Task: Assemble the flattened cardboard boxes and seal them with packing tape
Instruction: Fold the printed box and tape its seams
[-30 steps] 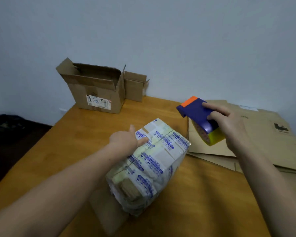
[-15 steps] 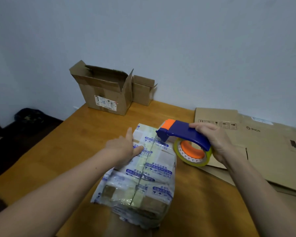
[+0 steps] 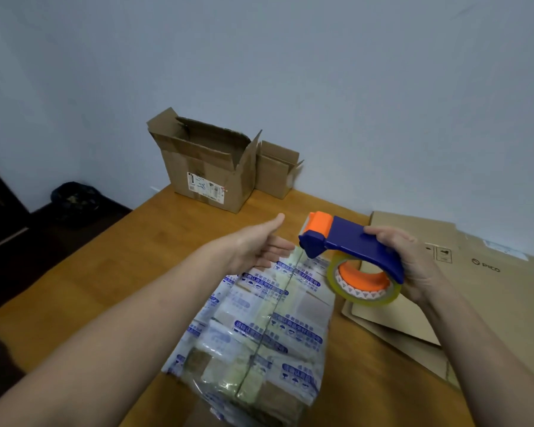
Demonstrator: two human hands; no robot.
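Lifted off the taped box [image 3: 259,334] since half a second ago, the left hand [image 3: 253,248] is now held with fingers straight at its far end. On the wooden table [image 3: 121,288], flattened cardboard sheets [image 3: 490,303] are stacked at right, and the taped box is laid near centre. An open box [image 3: 204,167] is stood far back. The tape dispenser [image 3: 352,245] is gripped by the right hand [image 3: 413,263], its nose held at the taped box's far edge.
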